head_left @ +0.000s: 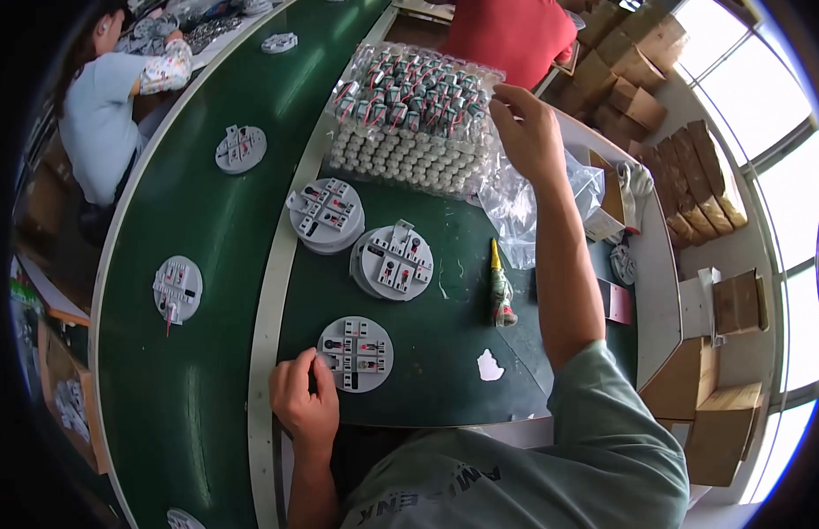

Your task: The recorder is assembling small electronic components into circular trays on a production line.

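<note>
A round grey plastic base (360,374) with small parts set in its raised slots lies on the green bench near me. My left hand (305,398) is closed at its left rim, thumb and finger pinched against the edge. Farther off, my right hand (528,132) reaches to the right edge of a clear plastic tray (491,75) with its fingers apart and nothing seen in them. Rows of small motors (409,97) with red wires fill the tray. Beneath them is a stack of layers with pale round ends (401,159).
Two stacks of similar grey bases (326,216) (394,263) stand ahead. A yellow-tipped tool (501,286) and a white scrap (490,365) lie to the right, beside clear plastic bags (515,220). Along the left, a green conveyor (211,370) carries more bases. Two other people sit beyond.
</note>
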A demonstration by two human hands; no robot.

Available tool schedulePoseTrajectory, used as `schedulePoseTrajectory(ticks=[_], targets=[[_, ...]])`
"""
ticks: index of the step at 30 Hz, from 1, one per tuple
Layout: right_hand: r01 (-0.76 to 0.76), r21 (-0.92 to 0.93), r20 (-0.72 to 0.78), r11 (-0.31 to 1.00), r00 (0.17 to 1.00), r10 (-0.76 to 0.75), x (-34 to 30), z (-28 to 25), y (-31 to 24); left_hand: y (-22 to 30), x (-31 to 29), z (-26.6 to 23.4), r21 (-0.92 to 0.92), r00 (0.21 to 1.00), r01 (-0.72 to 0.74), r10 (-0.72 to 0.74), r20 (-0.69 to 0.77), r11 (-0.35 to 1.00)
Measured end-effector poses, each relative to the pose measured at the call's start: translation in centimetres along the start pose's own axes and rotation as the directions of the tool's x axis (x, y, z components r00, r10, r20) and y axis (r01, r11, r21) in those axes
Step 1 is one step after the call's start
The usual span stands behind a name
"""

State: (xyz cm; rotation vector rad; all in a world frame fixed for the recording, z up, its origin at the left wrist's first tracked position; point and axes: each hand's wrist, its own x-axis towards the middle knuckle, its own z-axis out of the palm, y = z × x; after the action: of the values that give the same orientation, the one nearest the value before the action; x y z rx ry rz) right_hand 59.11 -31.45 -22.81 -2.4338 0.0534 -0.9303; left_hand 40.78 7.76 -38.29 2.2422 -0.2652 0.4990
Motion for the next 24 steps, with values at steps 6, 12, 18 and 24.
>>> schedulePoseTrajectory(ticks=[6, 12, 18, 24], targets=[[0.017, -0.259, 0.470, 0.966, 0.876, 0.110, 5.7, 0.7, 2.3, -0.1, 0.1, 0.2, 0.039, 1.000, -0.001, 0.002, -0.025, 0.999], [0.188, -0.387, 0.544, 0.903, 0.837, 0.059, 6.5, 0.6, 0.9, -0.1, -0.2, 0.2, 0.011, 0.999, -0.041, 0.042, -0.035, 0.999], [0.430, -0.133, 0.450, 0.893, 0.829, -0.332, -3.8, -3.4, -6.2, 0.0, 0.0, -0.1, 0.036, 1.000, 0.003, -0.002, -0.023, 0.999], [0.499, 0.187, 0.777, 0.846, 0.452, -0.438, -17.9, -4.5, -6.1, -0.3, 0.9, 0.7, -0.011, 0.999, -0.031, 0.031, -0.035, 0.999]])
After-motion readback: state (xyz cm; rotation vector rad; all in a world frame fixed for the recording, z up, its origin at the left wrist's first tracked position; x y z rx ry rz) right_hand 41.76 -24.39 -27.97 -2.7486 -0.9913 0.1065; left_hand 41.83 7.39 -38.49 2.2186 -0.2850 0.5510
